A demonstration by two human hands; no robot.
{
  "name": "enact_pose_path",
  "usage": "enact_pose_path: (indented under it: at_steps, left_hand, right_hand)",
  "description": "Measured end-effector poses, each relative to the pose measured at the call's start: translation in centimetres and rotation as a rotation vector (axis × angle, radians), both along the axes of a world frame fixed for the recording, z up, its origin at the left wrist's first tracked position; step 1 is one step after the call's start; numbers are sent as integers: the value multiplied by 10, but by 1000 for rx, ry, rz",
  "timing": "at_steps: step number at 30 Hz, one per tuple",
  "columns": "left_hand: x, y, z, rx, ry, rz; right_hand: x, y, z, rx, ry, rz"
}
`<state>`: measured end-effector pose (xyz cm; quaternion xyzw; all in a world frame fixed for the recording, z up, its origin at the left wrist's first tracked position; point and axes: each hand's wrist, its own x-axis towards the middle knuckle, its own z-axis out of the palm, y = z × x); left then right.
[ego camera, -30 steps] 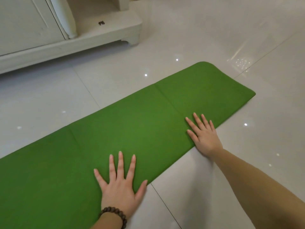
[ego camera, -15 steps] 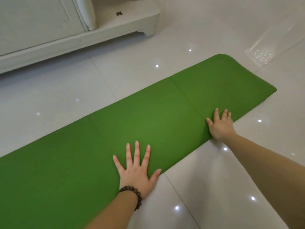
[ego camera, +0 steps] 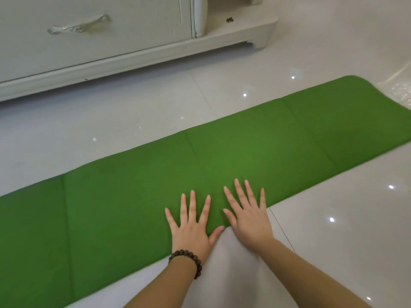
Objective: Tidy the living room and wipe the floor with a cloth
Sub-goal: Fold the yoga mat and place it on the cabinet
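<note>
— Head view first: where do we find the long green padded mat [ego camera: 155,185]?

— We see it lying flat on the glossy white tiled floor [ego camera: 333,230], running from the lower left edge up toward the right, where its rounded end sits close to the frame's right side. Faint fold creases cross it at intervals.

— And our hands?

— Our left hand [ego camera: 191,227] lies palm down on the mat's near edge, fingers straight and spread, thumb stretched out along the border where mat meets floor. It grips nothing. A dark brown beaded bracelet [ego camera: 189,261] circles that wrist.

— The right one?

— Our right hand [ego camera: 246,216] lies just beside the left, also palm down, fingers straight and fanned across the green surface, the heel of the palm over the floor at the mat's edge. It too holds nothing; it only rests flat. The two thumbs come near each other without clearly touching.

— What lies beyond the mat?

— We see a cream-white wooden cabinet [ego camera: 111,41] with a carved drawer handle [ego camera: 80,25], standing on the floor well apart from the mat. A small dark object [ego camera: 229,19] sits on its low base ledge; we cannot tell what it is.
</note>
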<state>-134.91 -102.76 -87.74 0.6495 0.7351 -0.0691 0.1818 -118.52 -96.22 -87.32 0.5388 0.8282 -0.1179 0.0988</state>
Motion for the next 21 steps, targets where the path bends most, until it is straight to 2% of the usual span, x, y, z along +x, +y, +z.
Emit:
enact_pose_path:
  at_steps: [2, 4, 8, 10, 13, 18, 21]
  left_hand:
    - [-15, -13, 2, -14, -7, 46]
    - [-23, -19, 3, -61, -5, 69]
    - [-27, -16, 12, -134, -5, 54]
    - [-25, -8, 22, -211, -55, 85]
    - [-17, 10, 64, -281, -183, 213]
    - [-2, 18, 140, -35, -270, 175]
    - [8, 17, 171, 33, -307, 131]
  right_hand:
    - [30, 8, 3, 14, -15, 29]
    - [54, 19, 7, 23, -56, -85]
    - [48, 23, 21, -73, -123, -188]
    - [38, 22, 38, -127, -118, -223]
    - [34, 16, 77, -101, -38, -302]
    - [71, -9, 165, -22, 54, -413]
    - [100, -16, 211, 1, 6, -454]
